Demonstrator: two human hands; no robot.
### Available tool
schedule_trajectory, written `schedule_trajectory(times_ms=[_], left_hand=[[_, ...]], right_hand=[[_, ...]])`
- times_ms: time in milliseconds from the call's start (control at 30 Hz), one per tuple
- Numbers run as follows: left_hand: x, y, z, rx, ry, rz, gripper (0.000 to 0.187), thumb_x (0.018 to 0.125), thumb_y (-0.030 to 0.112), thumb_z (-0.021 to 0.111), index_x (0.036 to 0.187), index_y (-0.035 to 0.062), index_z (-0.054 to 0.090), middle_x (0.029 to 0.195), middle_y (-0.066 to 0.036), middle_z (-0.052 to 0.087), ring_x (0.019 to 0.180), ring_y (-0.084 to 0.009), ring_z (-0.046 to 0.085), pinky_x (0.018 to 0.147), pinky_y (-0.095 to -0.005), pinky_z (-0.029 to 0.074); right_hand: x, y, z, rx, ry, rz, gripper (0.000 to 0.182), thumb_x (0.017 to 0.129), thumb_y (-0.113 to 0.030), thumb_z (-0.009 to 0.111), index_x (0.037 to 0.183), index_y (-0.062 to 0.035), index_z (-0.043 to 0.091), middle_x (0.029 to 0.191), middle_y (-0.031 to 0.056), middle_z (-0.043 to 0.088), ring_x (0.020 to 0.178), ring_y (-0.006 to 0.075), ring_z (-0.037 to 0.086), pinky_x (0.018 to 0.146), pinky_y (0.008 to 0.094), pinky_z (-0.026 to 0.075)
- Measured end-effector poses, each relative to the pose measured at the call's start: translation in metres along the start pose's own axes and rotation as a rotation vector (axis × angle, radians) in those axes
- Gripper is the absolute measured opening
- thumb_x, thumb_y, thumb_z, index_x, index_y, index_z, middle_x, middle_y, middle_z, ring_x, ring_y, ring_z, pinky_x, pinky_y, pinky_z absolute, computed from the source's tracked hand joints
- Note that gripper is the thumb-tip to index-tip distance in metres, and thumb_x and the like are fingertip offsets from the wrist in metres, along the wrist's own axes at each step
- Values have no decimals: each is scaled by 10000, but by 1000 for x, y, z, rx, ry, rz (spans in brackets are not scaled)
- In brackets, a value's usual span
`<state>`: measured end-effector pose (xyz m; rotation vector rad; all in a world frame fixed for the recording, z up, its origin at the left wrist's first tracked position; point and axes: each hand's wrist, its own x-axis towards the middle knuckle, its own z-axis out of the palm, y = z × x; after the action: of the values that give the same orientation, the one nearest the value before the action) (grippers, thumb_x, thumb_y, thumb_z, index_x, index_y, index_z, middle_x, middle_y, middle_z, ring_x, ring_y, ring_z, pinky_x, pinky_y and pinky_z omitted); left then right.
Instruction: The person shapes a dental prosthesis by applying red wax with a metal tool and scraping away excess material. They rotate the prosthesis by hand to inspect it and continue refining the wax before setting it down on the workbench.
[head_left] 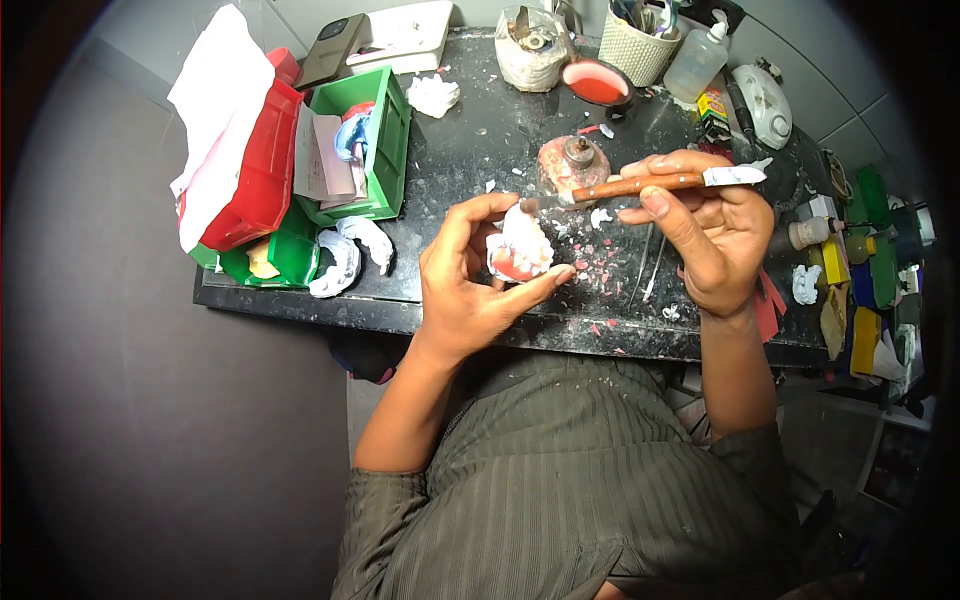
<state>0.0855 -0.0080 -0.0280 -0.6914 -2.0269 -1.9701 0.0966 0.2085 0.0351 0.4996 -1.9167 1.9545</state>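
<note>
My left hand (465, 285) is wrapped round a white plaster dental model (522, 238) that has a patch of pink wax at its lower side. Between the fingers and thumb of my right hand (715, 215), a wooden-handled plaster knife (645, 186) lies almost level. Its metal blade points left and meets the upper part of the model. White plaster cakes the knife's right end. Just beyond the model stands a glass spirit burner (574, 164) smeared with pink. Part of the model is hidden by my left fingers.
Pink and white scraps litter the black bench (455, 150). Thin metal tools (648, 265) lie near my right hand. At left are green (390, 150) and red (262, 165) bins and plaster arches (340, 262). A pink wax bowl (598, 82) and spray bottle (697, 62) stand behind.
</note>
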Motion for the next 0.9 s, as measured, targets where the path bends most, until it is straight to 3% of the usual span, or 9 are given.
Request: schedule_trajectory(times_ms=[233,300,433,500,900], left_hand=[[-1,2,-1,22,-9,-22,682,608,45,909,1175,-42,540,1054,-87,612,912,-117,592,798,-259,506],[0,1,-1,42,-4,3,688,607,48,911,1178,-44,538,1060,-92,612,904,-117,595,790,-257,507],[-1,-2,-1,74,-8,20,698,609,39,908,1189,-45,529,1065,-96,616,886,-119,602,781,-258,514],[-2,-4,-1,75,-13,-7,716,608,26,905,1204,-45,517,1066,-99,619,881,-122,611,780,-262,522],[-3,-10,-3,160,-26,24,724,613,11,899,1220,-41,506,976,-75,631,850,-126,632,755,-263,533]], right_hand=[[0,1,0,76,-53,26,224,865,76,627,1075,131,576,995,213,669,894,238,689,736,311,610],[1,3,-2,-31,-8,6,221,887,49,586,1096,114,556,1032,245,645,936,288,683,738,338,630],[0,4,-4,-44,-85,1,221,886,59,579,1099,114,555,1033,244,643,939,292,681,729,339,633],[0,2,1,18,30,0,223,865,85,621,1079,132,577,987,203,664,891,226,687,720,310,617],[-1,3,1,10,26,-15,224,859,90,626,1073,135,579,990,206,664,846,215,687,708,314,610]])
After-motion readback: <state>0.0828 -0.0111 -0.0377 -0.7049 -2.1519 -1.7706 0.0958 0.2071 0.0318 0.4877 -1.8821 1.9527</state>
